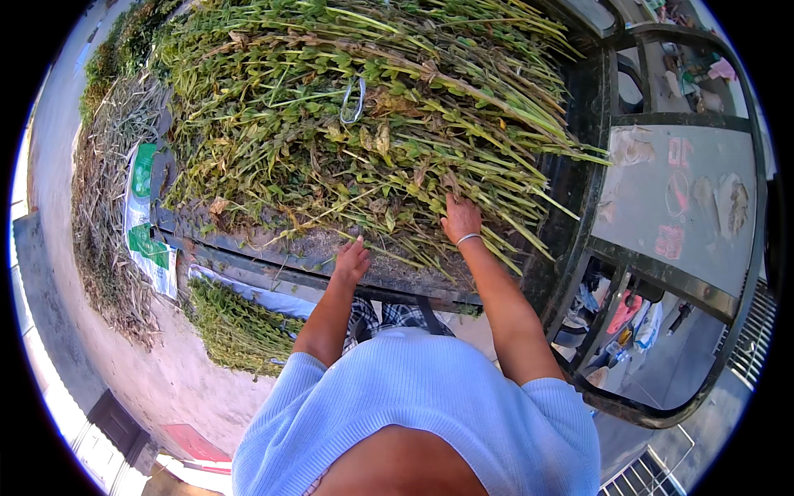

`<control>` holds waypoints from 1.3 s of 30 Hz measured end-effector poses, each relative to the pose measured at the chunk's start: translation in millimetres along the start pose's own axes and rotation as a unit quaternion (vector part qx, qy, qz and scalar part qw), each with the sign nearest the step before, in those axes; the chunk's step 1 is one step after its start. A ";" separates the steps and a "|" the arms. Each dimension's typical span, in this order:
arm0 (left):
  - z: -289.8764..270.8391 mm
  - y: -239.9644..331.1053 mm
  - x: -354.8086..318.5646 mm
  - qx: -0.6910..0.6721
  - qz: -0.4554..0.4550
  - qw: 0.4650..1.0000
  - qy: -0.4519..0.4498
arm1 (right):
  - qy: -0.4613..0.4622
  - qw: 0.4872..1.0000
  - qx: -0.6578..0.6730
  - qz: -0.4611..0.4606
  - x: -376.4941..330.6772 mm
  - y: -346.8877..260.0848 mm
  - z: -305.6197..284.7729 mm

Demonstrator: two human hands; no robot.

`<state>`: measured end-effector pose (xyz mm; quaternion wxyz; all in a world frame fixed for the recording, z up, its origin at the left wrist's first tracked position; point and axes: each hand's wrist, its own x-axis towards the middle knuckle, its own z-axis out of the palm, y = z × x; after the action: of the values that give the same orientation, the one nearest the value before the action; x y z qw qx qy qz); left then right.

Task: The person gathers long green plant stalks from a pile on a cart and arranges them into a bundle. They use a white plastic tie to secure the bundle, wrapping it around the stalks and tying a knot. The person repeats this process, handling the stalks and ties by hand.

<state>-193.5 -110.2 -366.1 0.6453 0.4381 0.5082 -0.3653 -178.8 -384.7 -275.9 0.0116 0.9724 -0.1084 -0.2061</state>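
A broad heap of cut green and yellowing leafy stalks (331,140) lies on a dark truck bed (385,273), most stem ends pointing right. At the heap's near edge, my right hand (461,221), with a pale bracelet at the wrist, rests against stems and withered leaves. One finger is stretched out; the others are partly hidden. To its left, my left hand (353,260) hovers over the bed's near edge. Its fingers are loosely bent and apart, tips beside a thin loose stalk. A whitish tie loop (353,101) lies on top of the heap.
A black metal frame with a grey panel (678,207) bounds the bed on the right. Left of the bed lie dry stalks (116,223) and a white-and-green sack (147,223). Another green bundle (240,326) sits on the ground beside a pale cloth strip (256,293).
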 end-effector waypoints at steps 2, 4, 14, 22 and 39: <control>20.8 4.6 3.4 -0.049 0.010 0.999 -0.020 | -0.068 0.996 0.022 0.058 1.1 -3.2 7.6; 37.8 10.6 5.7 -0.036 0.016 0.997 -0.061 | -0.119 0.980 0.123 0.102 -3.9 1.5 13.5; 19.5 -0.8 23.3 0.104 0.044 0.994 0.003 | -0.113 0.983 0.143 -0.001 -55.0 -25.7 -59.1; 32.4 12.7 -103.7 0.160 -0.027 0.944 -0.287 | 0.119 0.992 0.023 -0.028 -71.8 -32.9 -87.6; 78.2 -52.0 -192.9 0.119 -0.172 0.851 -0.481 | -0.318 0.750 0.579 -0.035 -93.8 5.0 -70.4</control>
<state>-256.7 -196.6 -180.1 0.6791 0.1864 0.1539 -0.6931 -235.1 -370.9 -173.7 -0.5956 0.6749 -0.1701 -0.4011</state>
